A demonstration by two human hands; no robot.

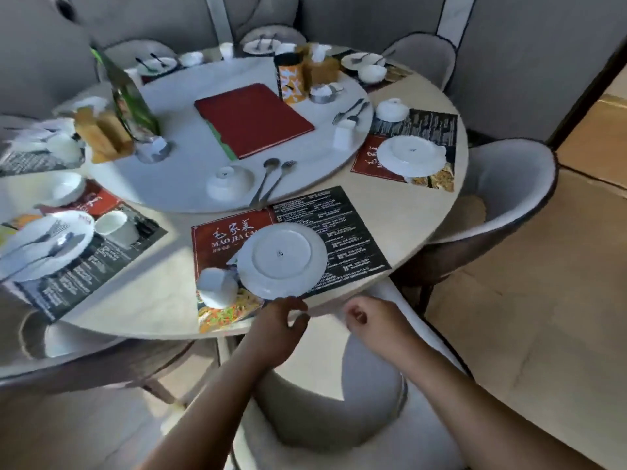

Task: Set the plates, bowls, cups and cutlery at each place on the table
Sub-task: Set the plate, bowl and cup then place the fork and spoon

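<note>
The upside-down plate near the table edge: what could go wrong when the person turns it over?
1. The plate lies close to the table edge, with the left hand at its near rim; it might slip off while being turned.
2. The cup lies right beside it, so the turning plate may knock it.

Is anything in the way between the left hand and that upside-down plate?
Nothing visible is. The left hand is right at the near rim of the upside-down plate. The white cup sits off to the plate's left, not between them.
</note>
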